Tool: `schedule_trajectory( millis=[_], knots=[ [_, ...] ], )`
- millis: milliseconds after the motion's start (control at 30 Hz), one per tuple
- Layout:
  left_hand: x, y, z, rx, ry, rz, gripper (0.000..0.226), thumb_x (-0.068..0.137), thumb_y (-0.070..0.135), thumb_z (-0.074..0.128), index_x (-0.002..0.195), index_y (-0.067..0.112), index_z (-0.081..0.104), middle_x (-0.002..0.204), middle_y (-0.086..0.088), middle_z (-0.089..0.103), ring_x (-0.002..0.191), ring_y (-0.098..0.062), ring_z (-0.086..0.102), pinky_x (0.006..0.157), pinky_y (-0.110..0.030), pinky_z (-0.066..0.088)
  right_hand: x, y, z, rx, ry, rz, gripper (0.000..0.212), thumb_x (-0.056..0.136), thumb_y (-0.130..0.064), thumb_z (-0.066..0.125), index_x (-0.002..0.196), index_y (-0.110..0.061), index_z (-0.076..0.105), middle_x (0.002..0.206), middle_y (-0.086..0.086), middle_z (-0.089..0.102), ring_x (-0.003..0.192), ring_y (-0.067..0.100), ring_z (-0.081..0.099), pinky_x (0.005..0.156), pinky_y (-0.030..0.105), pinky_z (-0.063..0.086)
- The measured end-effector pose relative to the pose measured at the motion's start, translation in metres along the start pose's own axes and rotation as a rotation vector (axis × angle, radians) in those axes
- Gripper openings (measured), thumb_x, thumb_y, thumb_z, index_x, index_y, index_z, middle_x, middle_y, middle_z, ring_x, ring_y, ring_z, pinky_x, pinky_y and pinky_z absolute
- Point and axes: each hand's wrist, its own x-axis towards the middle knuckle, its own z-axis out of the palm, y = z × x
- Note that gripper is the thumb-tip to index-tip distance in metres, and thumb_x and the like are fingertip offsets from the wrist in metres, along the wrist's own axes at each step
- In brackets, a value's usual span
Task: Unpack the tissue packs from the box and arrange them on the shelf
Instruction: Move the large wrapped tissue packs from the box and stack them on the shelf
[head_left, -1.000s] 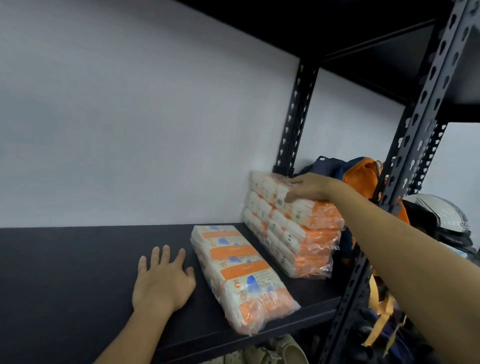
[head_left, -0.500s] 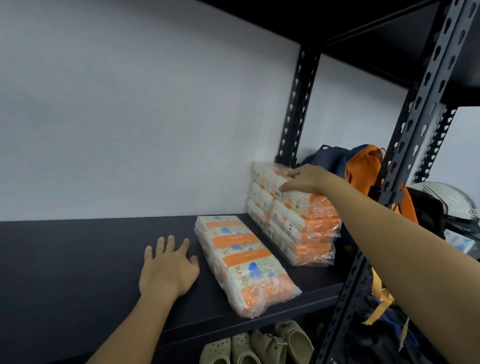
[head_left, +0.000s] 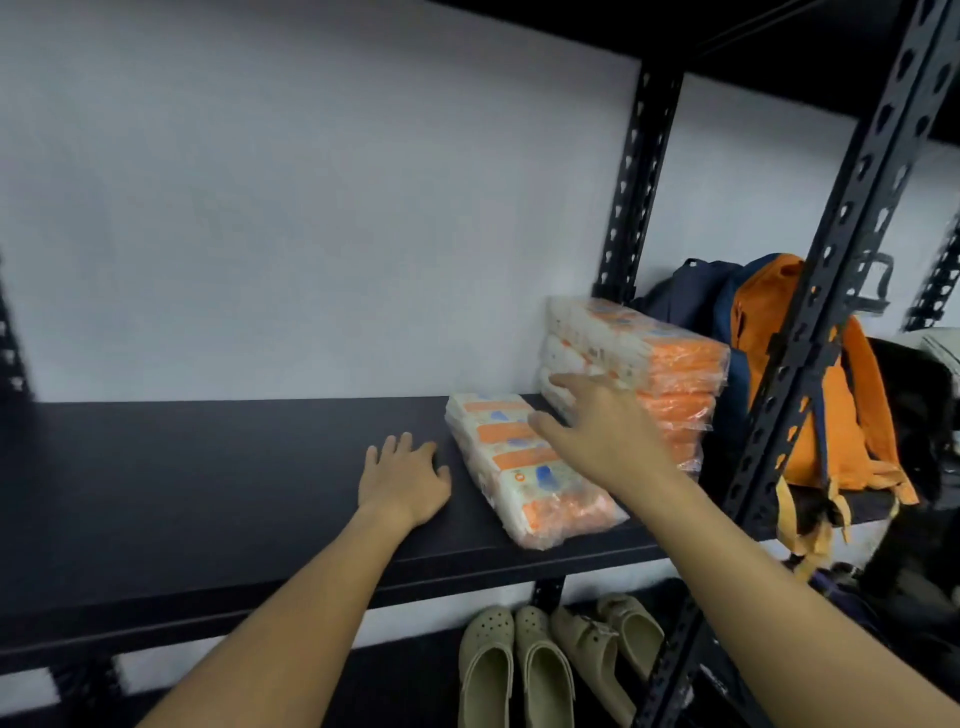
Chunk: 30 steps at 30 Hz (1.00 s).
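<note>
Crinkly plastic-wrapped tissue pack (head_left: 524, 467) lies flat on smooth black shelf (head_left: 208, 467).

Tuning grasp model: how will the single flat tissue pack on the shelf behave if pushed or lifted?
The flat tissue pack is likely soft and light, since it looks like wrapped tissue. Its glossy crinkled film may be slippery. Lying flat on the shelf, it should slide rather than tip.
</note>
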Motion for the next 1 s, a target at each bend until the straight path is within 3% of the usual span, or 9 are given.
schedule_trajectory(
  millis=[100,233,433,600,733,900,1000],
  knots=[
    [-0.013,-0.001,-0.001,0.052,-0.087,-0.034,0.061,0.102,0.049,0.022,0.158,0.026,0.015,0.166,-0.010,0.004,0.152,-0.030,0.000,0.123,-0.048,0.001,-0.027,-0.012,0.018,-0.015,-0.238,0.153,0.095,0.065,-0.084,0.038,0.149,-0.040,0.032,0.158,0.005,0.032,0.142,0.036,0.032,0.112,0.055,0.032],
    [-0.027,-0.002,-0.004,0.074,-0.104,-0.036,0.063,0.101,0.053,0.018,0.158,0.027,0.009,0.166,-0.008,-0.001,0.153,-0.028,-0.005,0.123,-0.048,-0.002,-0.045,-0.021,0.035,-0.086,-0.347,0.227,0.100,0.065,-0.088,0.049,0.150,-0.044,0.020,0.155,0.007,0.023,0.136,0.040,0.032,0.104,0.057,0.034],
    [-0.028,0.002,-0.005,0.063,-0.088,-0.050,0.062,0.101,0.051,0.019,0.158,0.026,0.013,0.166,-0.009,0.002,0.153,-0.028,-0.004,0.122,-0.050,-0.003,-0.042,-0.016,0.042,-0.096,-0.169,0.188,0.077,0.076,-0.076,0.049,0.145,-0.043,0.037,0.143,0.008,0.039,0.131,0.038,0.039,0.102,0.056,0.033],
    [-0.019,0.006,-0.005,0.001,-0.081,-0.060,0.061,0.102,0.051,0.016,0.157,0.025,0.017,0.166,-0.009,0.005,0.153,-0.028,-0.003,0.122,-0.052,-0.003,-0.023,-0.014,0.026,-0.054,-0.108,0.145,0.076,0.071,-0.079,0.043,0.138,-0.043,0.049,0.143,0.009,0.044,0.130,0.039,0.042,0.104,0.057,0.038],
    [-0.003,0.022,0.000,-0.023,-0.099,-0.012,0.061,0.103,0.052,0.016,0.157,0.025,0.019,0.166,-0.008,0.006,0.153,-0.027,-0.001,0.122,-0.052,-0.002,0.000,-0.015,-0.005,0.008,0.056,0.102,0.089,0.059,-0.084,0.035,0.133,-0.039,0.057,0.136,0.010,0.055,0.125,0.037,0.049,0.101,0.054,0.043],
    [0.017,0.053,0.013,-0.016,-0.121,0.036,0.064,0.101,0.055,0.016,0.158,0.025,0.017,0.166,-0.008,0.003,0.153,-0.028,-0.005,0.121,-0.053,-0.005,0.028,-0.018,-0.061,0.110,0.266,0.025,0.073,0.061,-0.071,0.046,0.127,-0.044,0.060,0.120,0.004,0.061,0.113,0.029,0.056,0.092,0.046,0.051],
    [0.029,0.062,0.019,0.026,-0.111,0.032,0.067,0.100,0.058,0.017,0.158,0.026,0.011,0.166,-0.008,-0.001,0.152,-0.029,-0.007,0.121,-0.053,-0.006,0.048,-0.013,-0.091,0.071,0.361,-0.002,0.066,0.062,-0.069,0.045,0.124,-0.050,0.059,0.111,0.002,0.058,0.105,0.030,0.056,0.084,0.049,0.053]
  ],
)
